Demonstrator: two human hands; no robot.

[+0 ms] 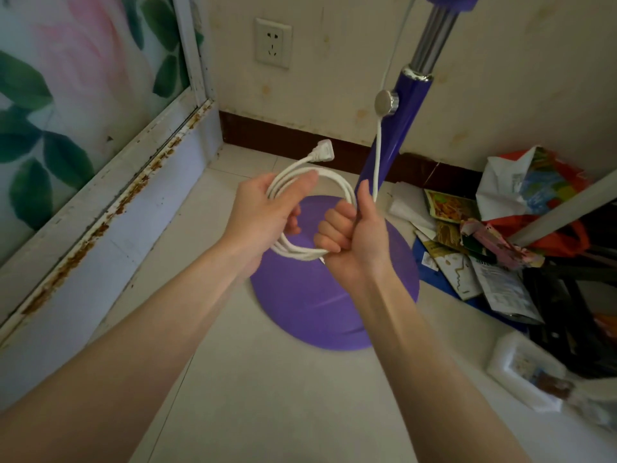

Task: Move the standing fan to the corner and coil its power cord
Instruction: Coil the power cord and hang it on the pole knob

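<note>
Head view: two bare forearms reach forward over the tiled floor (267,379). The right hand (350,235) has its fingers clamped on the lower part of the coiled white power cord (340,187), while the left hand (267,208) grips the coil's upper left, the plug (322,152) sticking out above. Beyond stands the purple standing fan (334,312), near the corner wall socket (273,42).
</note>
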